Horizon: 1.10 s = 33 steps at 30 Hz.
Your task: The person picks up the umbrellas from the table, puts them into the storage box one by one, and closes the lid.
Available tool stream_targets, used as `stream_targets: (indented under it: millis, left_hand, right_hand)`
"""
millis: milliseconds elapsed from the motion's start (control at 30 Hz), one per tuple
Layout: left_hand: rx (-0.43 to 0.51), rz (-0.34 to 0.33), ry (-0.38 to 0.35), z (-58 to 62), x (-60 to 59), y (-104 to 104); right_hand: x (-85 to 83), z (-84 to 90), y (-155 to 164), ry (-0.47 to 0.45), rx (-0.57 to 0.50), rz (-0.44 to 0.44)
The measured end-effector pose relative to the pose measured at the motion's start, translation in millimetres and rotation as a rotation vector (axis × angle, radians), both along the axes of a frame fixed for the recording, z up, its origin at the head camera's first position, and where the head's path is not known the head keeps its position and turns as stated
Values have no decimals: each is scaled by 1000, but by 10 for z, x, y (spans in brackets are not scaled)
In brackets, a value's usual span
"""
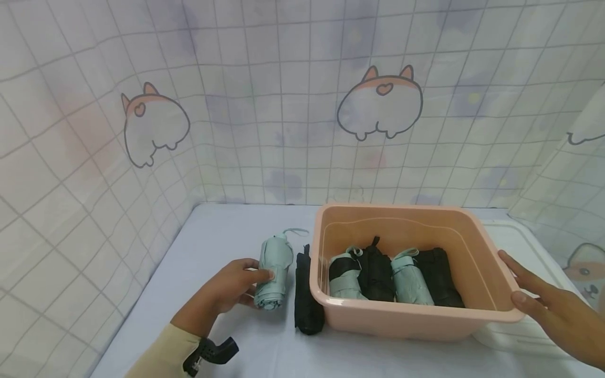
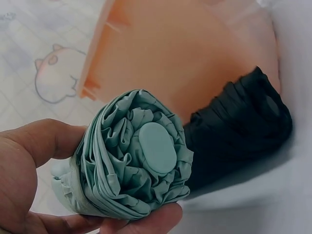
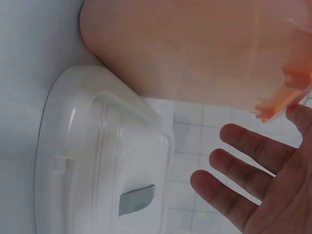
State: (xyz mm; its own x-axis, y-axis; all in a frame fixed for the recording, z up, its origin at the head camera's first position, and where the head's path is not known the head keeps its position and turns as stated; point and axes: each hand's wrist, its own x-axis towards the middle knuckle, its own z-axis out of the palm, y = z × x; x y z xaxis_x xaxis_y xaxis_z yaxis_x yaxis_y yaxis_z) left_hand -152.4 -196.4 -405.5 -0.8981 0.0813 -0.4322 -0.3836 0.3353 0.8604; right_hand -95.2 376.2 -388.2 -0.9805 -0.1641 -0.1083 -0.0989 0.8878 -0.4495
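Now, left hand (image 1: 230,290) with fingers curled round a folded mint-green fabric umbrella (image 1: 274,272) on the white tabletop (image 1: 227,231), beside a folded black umbrella (image 1: 306,296), right hand (image 1: 550,307) with spread fingers at the rim of the peach plastic tub (image 1: 477,247).

The mint-green folded umbrella (image 2: 131,156) at lower centre of the left wrist view is thin matt cloth, gathered into soft crumpled pleats, with a smooth, dull plastic oval cap at its end. The black folded umbrella (image 2: 239,131) to its right is likewise matt pleated fabric. The peach tub (image 1: 477,247) at centre right of the head view is smooth moulded plastic with a faint sheen along its rim and inner walls. The white lid (image 3: 97,161) at left of the right wrist view is glossy, slightly translucent plastic. The bench (image 1: 227,231) wears a smooth, matt pale covering. The backdrop (image 1: 283,105) looks like soft printed cloth, lightly creased.
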Motion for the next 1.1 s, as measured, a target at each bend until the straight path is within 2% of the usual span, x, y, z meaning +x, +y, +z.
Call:
stream_targets:
  millis: [267, 500, 700, 867, 1100]
  left_hand:
    - [56, 6, 25, 152, -7, 46]
    - [89, 3, 41, 264, -34, 77]
    - [137, -5, 59, 391, -5, 115]
    - [167, -31, 76, 488, 12, 155]
    - [167, -19, 69, 556, -7, 192]
  right_hand:
    - [-18, 10, -26, -30, 3, -19]
    - [-5, 18, -32, -6, 6, -14]
    - [13, -2, -4, 21, 2, 13]
    - [5, 7, -1, -4, 9, -7]
    - [-30, 21, -23, -49, 15, -24]
